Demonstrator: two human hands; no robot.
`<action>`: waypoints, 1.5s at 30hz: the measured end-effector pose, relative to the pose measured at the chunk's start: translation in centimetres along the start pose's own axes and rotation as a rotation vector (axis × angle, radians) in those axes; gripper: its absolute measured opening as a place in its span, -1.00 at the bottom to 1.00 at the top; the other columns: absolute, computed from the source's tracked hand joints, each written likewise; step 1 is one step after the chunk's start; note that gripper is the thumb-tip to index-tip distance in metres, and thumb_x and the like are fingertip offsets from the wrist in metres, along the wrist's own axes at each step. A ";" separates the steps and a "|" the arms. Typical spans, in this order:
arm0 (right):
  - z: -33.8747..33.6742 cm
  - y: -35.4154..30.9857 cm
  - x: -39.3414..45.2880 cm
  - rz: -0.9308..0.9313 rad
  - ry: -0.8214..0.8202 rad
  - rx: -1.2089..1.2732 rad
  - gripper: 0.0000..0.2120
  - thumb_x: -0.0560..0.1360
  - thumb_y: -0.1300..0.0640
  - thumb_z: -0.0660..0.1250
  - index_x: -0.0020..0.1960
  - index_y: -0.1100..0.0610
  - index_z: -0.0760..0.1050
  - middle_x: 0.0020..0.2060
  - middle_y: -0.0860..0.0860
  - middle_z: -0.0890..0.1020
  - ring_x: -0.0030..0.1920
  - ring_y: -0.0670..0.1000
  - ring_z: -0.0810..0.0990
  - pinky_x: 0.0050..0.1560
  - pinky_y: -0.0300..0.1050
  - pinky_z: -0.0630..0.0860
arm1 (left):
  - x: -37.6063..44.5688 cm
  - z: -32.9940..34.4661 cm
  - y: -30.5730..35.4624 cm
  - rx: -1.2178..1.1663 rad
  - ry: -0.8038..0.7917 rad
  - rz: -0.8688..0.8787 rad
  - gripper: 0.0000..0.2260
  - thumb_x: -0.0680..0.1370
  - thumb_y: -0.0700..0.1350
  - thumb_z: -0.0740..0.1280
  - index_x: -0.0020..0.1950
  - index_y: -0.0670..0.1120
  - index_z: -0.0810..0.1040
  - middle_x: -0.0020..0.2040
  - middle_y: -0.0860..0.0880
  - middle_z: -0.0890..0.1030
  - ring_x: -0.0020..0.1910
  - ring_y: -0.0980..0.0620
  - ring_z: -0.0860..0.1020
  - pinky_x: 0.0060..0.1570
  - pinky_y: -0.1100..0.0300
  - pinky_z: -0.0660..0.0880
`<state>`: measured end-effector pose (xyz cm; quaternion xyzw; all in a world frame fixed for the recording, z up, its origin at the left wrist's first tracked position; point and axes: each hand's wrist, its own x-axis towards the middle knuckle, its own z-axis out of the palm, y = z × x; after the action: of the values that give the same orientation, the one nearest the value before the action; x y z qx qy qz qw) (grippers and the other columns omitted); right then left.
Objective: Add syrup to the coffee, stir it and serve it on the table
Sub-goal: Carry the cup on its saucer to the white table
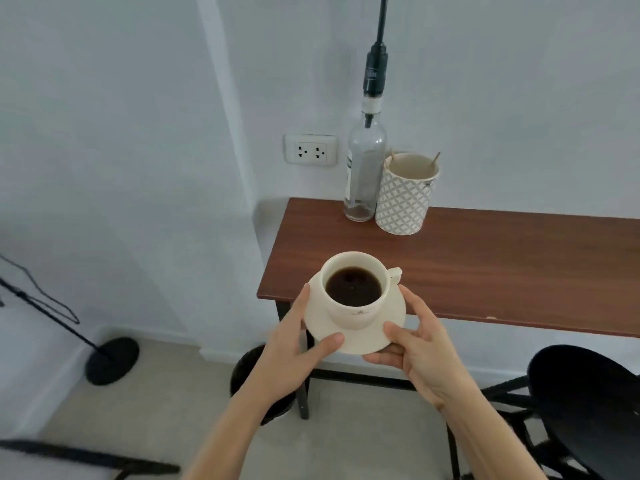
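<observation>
A cream saucer is held by both hands at the near left corner of a brown table. The left hand is clamped on the saucer's left edge, thumb on the rim. The right hand is clamped on the right edge, thumb on top, fingers beneath. A cup of black coffee is seated on the saucer, handle to the right. At the table's back edge, a glass bottle with a pump is stood just beside a patterned holder containing wooden sticks.
</observation>
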<state>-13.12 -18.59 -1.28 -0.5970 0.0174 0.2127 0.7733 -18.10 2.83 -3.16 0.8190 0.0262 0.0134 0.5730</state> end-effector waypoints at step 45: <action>61.4 34.1 -48.2 0.466 -1.407 -0.377 -0.39 0.60 0.42 0.21 0.54 0.00 0.20 -0.27 0.11 0.77 -0.29 0.17 0.75 -0.33 -0.03 0.70 | -84.7 -27.4 -10.2 -0.220 1.488 -0.409 -0.29 0.47 -0.24 0.59 0.55 0.07 0.40 0.21 -0.15 0.63 -0.13 -0.02 0.70 -0.13 0.23 0.63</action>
<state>-82.76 30.45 -1.34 -0.4237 -0.3902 0.6998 0.4225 -104.31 27.04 -2.68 0.5118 0.5530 0.4560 0.4737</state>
